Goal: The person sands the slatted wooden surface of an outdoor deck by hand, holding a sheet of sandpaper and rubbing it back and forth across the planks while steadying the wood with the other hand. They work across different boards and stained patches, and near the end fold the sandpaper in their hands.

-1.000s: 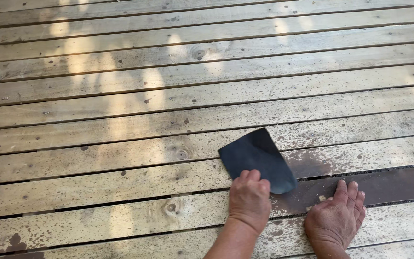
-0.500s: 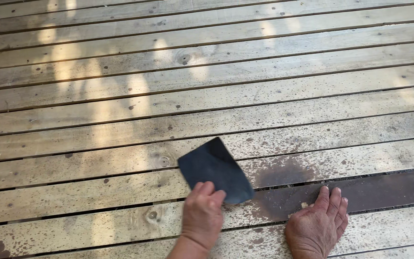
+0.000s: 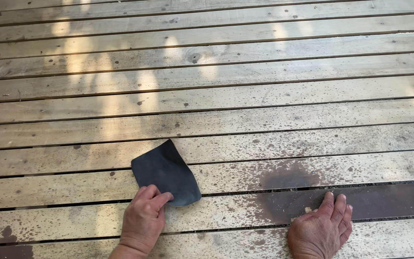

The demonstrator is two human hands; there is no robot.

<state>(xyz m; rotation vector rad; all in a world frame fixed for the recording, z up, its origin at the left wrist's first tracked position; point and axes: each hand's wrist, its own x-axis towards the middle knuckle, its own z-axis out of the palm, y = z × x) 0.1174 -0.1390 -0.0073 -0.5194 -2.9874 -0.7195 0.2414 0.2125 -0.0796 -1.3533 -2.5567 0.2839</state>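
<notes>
No packages, labels, signs or screens anywhere in view.

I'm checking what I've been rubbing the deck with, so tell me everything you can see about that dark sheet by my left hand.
The dark sheet is thin, charcoal-black and matte, like sandpaper or abrasive cloth, roughly rectangular with rounded corners. It lies tilted on the weathered wooden deck boards, spanning a gap between two planks, its far edge curling up slightly. The left hand pinches its near edge. The right hand rests apart on a dark stained patch.
</notes>
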